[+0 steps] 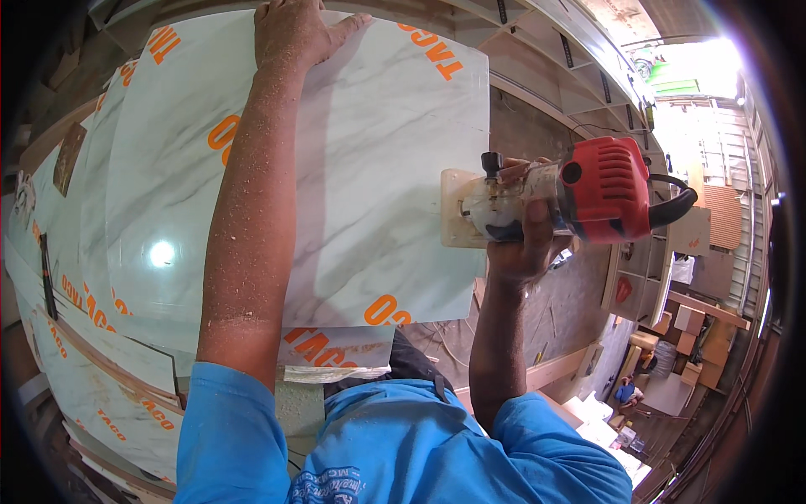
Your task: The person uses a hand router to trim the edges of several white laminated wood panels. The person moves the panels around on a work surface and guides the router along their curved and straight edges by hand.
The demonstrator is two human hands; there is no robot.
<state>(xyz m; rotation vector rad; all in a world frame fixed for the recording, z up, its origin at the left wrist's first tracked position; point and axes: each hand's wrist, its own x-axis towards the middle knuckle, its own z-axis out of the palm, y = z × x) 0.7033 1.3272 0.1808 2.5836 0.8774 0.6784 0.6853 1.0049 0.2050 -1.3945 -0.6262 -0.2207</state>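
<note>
A trim router (600, 191) with a red motor housing, a black knob and a pale base plate is gripped in my right hand (533, 231). Its base overlaps the right edge of a white marble-patterned panel (386, 168) with orange print. The bit is hidden from view. At the panel's far edge, my left hand (294, 35) presses down with its thumb spread out to the right, and its fingertips reach over the edge. Pale dust specks cover my left forearm, which stretches across the panel.
More marble-patterned panels (101, 403) are stacked below and to the left. White cabinet frames (571, 50) stand at the far right. Cardboard boxes (693, 336) and a person (628, 392) are at the lower right. A cable (432, 332) trails over the floor.
</note>
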